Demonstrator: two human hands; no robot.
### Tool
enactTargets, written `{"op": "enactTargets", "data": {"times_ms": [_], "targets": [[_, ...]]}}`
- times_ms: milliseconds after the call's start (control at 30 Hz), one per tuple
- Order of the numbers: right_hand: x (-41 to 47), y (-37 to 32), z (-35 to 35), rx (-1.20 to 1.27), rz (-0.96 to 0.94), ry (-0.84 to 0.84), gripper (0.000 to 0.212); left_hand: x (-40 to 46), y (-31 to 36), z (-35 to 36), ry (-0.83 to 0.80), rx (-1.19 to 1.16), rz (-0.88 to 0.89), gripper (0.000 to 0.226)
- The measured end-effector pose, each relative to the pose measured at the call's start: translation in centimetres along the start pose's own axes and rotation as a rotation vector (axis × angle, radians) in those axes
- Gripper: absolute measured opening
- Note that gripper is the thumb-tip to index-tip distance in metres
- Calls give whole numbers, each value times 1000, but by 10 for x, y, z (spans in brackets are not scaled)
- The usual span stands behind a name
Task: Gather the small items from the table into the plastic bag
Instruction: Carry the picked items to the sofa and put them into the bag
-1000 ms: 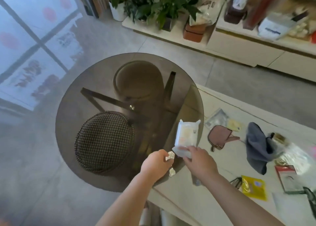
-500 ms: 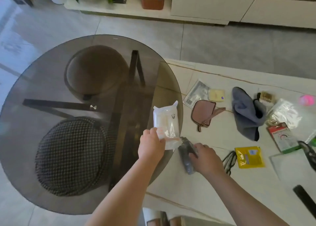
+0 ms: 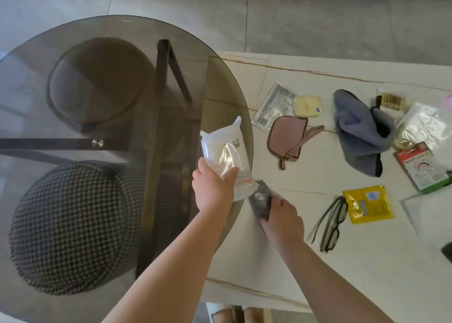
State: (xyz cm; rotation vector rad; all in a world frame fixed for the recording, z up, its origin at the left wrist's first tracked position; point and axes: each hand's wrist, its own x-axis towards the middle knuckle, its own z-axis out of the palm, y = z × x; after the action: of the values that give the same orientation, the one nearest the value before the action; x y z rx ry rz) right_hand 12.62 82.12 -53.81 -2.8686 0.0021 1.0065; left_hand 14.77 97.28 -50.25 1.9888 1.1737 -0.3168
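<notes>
Left hand (image 3: 212,188) has the plastic bag (image 3: 226,156) up off the table (image 3: 293,261), fingers curled around its lower end in a firm grip. The bag points away toward twelve o'clock over the edge of the round glass top (image 3: 97,102). There is already something pale inside it. Held at this end, I'd judge, so the mouth sits close to the other hand for loading.

Right hand (image 3: 281,215) is low on the table, at four o'clock from the left one. Its fingers wrap a small grey packet (image 3: 260,200), and that grip looks closed on it. The packet's upper tip sits just beside the bag's lower corner, so this looks like the next item going in.

Both forearms reach forward from the bottom edge, the left raised, the right flatter and close to the surface.

The rest waits out toward three o'clock, all lying flat and apart, easy to pick singly: glasses (image 3: 330,224), a yellow sachet (image 3: 368,204), a pink pouch (image 3: 288,139), a grey cloth (image 3: 357,131), a cream case (image 3: 308,106) and a clear wrapper (image 3: 271,107). Plenty left to gather, by the look of it.
</notes>
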Motion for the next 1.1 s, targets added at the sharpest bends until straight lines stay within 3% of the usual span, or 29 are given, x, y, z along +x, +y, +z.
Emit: {"op": "enactTargets", "data": {"times_ms": [133,267,467,833,1100], "targets": [[5,4,4,-66,15,13,47,9,-7,4,-64,-221,-87,84],[2,7,-5,57,69,-37,42,5,-8,-2,-95,-195,-125,65],[-15,12,-47,240,87,-40,38,-22,-10,-29,-116,-216,-209,54],[-103,-60,-148,191,-262,-125,40,-111,-41,-142,71,-554,-343,61],[-190,-158,-166,55,-518,-272,37,-174,-90,-246,237,-715,-497,54]]}}
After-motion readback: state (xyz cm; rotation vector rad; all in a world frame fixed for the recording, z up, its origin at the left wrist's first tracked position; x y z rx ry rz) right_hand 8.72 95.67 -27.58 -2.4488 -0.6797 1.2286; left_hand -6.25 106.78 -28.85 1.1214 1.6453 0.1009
